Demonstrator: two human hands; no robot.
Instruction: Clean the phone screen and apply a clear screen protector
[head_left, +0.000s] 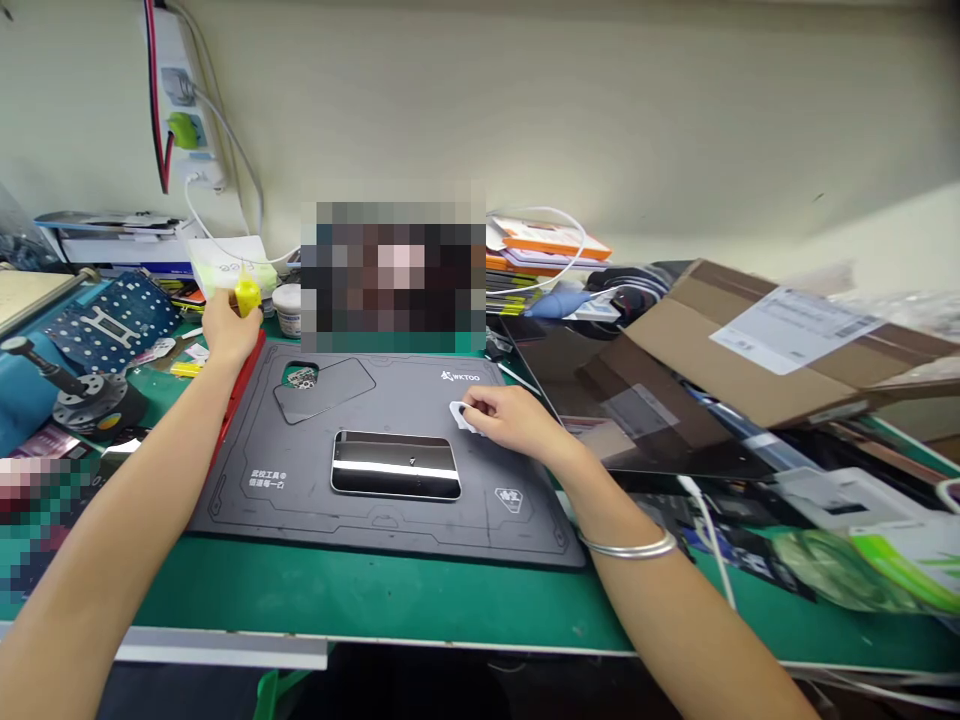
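A dark work mat (420, 520) lies on the green bench. A phone (395, 465) rests screen up in its middle. A dark glass back panel (330, 390) lies at the mat's upper left. My right hand (506, 418) is closed on a small white pick (460, 416) at the mat's upper right, just right of the phone. My left hand (229, 325) reaches past the mat's upper left corner and is closed on a small yellow bottle (247, 294).
A red strip (238, 395) runs along the mat's left edge. A small white jar (286, 308) stands behind the mat. A dark glossy panel (600, 400) and a cardboard box (757, 350) crowd the right side. Tools and a blue board (112, 325) sit left.
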